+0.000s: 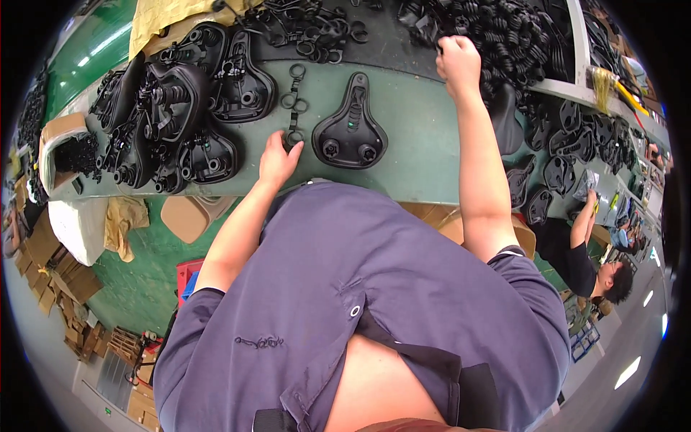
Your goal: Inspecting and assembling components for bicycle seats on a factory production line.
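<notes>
The workbench (410,137) was a muted green, and the floor (140,284) below it a brighter green. The saddle base (350,129) lying on it was black with a small green spot near its middle. The metal brackets (294,108) and the heaped springs (504,36) were black, as was the stack of saddle bases (180,108). The shirt (381,288) was dusky purple-blue. A sheet (162,18) at the top looked yellowish, perhaps paper.
</notes>
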`<state>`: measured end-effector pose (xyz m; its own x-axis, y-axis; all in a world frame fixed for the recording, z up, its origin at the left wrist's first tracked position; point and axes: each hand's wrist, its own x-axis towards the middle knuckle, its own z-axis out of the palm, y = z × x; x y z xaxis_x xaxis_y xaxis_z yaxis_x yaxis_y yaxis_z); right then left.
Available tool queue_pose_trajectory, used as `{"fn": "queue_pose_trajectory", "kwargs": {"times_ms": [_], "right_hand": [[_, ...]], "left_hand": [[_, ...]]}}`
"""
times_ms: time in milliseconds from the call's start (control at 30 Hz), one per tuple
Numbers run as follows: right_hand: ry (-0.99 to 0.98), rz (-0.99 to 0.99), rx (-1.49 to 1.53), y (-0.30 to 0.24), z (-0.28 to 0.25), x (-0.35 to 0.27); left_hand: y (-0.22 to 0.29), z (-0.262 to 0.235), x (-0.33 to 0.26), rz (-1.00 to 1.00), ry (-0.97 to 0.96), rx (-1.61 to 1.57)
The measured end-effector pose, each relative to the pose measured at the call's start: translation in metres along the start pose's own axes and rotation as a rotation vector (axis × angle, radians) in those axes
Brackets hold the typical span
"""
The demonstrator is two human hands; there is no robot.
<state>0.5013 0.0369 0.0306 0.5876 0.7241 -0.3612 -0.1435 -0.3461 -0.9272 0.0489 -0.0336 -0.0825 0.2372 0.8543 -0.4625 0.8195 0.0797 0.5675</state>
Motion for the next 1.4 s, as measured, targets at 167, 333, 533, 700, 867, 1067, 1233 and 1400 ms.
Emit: {"fn": "queue_pose_trajectory", "kwargs": {"times_ms": [167,333,533,700,867,1067,1233,1400], "right_hand": [[0.075,0.273,0.177,0.068,-0.071,-0.089],[0.044,0.604,1.203,0.195,-0.137,-0.155],[0.388,0.941,0.818,0.257,-0.123,-0.205],[-0.027,0.729,-0.454,0.212,-0.112,-0.234],[0.152,0.009,-1.17,0.17,-0.077,-0.235],[0.019,0.268,-1.109,0.188,-0.073,-0.191],[-0.13,0.269,-0.321,0.145,-0.067,-0.181],[-0.361,0.508,0.232,0.079,-0.006,-0.161]], "left_hand": [[0.008,0.005,0.027,0.021,-0.01,0.096],[-0.009,0.006,0.033,0.12,0.039,0.277],[-0.023,0.005,-0.027,-0.089,-0.213,0.097],[-0.006,-0.014,-0.028,0.34,0.07,0.598],[0.002,-0.024,0.01,0.883,0.011,1.05],[0.009,-0.04,0.035,0.39,-0.364,0.918],[0.0,-0.093,-0.002,0.331,-0.133,0.535],[0.06,-0.077,-0.022,0.533,-0.058,0.132]]}}
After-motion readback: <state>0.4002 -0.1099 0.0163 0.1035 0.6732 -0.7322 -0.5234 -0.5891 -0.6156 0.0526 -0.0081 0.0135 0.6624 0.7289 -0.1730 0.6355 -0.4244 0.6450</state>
